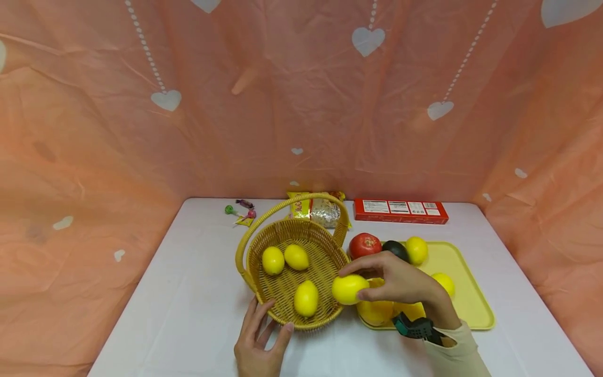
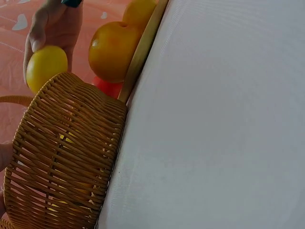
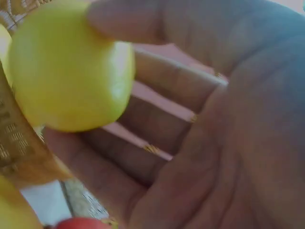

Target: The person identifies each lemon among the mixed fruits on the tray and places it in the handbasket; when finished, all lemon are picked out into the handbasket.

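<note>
A round wicker basket (image 1: 325, 246) with a tall handle stands on the table and holds three lemons (image 1: 306, 298). My left hand (image 1: 261, 340) grips its near-left rim with thumb and fingertips; in the left wrist view only parts of the fingers (image 2: 5, 155) show at the rim. Between thumb and fingers, my right hand (image 1: 400, 277) holds another lemon (image 1: 350, 289) at the basket's right rim. Close up in the right wrist view, this lemon (image 3: 69, 67) sits between the thumb and fingertips, clear of the palm.
Right of the basket, a yellow tray (image 1: 464, 293) carries a red tomato-like fruit (image 1: 365, 245), a dark green fruit (image 1: 394, 250), orange fruit (image 1: 375, 311) and more lemons (image 1: 416, 250). Behind lie lollipops (image 1: 248, 214), a snack bag (image 1: 325, 212) and a red box (image 1: 400, 211).
</note>
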`<state>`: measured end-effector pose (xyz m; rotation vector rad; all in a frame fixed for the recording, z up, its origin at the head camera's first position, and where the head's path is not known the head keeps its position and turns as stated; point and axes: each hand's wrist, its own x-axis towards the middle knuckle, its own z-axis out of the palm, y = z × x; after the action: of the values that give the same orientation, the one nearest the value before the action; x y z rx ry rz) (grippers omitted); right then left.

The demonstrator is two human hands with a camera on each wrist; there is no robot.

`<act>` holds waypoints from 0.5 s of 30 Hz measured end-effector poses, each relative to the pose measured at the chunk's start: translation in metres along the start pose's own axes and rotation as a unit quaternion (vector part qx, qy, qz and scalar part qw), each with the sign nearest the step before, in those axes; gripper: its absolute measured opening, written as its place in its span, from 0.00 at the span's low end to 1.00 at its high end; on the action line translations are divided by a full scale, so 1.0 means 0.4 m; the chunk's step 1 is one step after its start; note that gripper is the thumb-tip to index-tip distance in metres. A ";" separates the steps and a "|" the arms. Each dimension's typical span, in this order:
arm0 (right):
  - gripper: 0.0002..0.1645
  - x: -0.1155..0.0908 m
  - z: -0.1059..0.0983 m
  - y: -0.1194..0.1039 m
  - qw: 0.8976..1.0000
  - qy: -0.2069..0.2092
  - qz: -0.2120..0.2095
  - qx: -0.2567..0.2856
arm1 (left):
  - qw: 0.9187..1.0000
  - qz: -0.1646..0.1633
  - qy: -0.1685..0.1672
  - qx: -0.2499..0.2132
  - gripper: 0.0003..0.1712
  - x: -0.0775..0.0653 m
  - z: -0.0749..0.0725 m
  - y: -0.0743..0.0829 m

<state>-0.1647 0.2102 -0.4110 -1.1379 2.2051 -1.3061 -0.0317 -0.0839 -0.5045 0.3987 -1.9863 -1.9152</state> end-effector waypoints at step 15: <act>0.27 0.114 0.132 -0.018 0.997 -0.042 -0.003 -0.059 | 1.000 0.006 -0.002 0.005 0.32 0.001 -0.001 -0.004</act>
<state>-0.1567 0.1425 -0.4273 -1.2195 2.2438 -1.1205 -0.0319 -0.0847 -0.5061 0.3835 -1.9975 -1.9010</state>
